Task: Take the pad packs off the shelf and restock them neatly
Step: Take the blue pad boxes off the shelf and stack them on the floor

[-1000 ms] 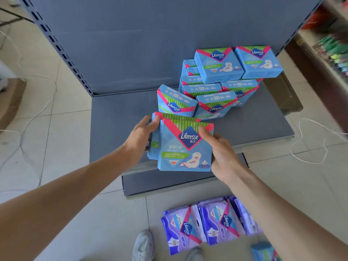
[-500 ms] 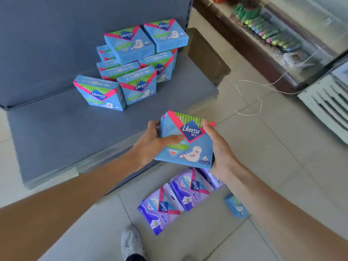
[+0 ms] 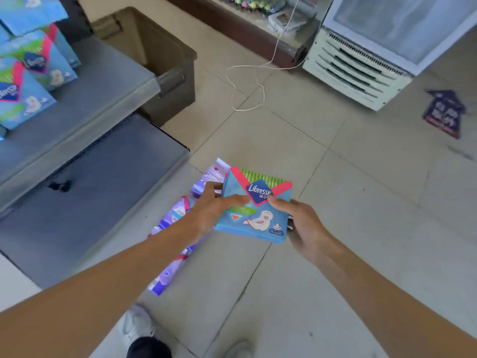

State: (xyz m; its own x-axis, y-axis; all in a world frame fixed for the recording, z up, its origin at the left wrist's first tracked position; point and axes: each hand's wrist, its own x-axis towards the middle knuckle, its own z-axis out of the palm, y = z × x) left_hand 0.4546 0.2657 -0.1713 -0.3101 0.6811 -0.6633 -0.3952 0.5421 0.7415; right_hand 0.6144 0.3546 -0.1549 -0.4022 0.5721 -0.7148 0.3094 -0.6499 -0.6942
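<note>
I hold a small stack of blue Libresse pad packs (image 3: pixel 254 213) over the tiled floor, to the right of the shelf. My left hand (image 3: pixel 210 209) grips its left edge and my right hand (image 3: pixel 300 223) grips its right edge, thumbs on the front pack. More blue packs (image 3: pixel 28 73) stand piled on the grey shelf (image 3: pixel 103 83) at the far left. Purple pad packs (image 3: pixel 180 215) lie on the floor under my left arm, partly hidden by it.
A lower grey base shelf (image 3: pixel 103 182) juts out below the upper one. A brown bin (image 3: pixel 160 58) stands beside the shelf. A white cord (image 3: pixel 247 81) loops across the floor toward a white freezer (image 3: pixel 361 63). A dark arrow sticker (image 3: pixel 444 112) lies at right. My shoes (image 3: pixel 136 324) show below.
Both hands carried the blue packs off the shelf, to the right and down over the floor. My view swung right, so the shelf pile now sits at the far left.
</note>
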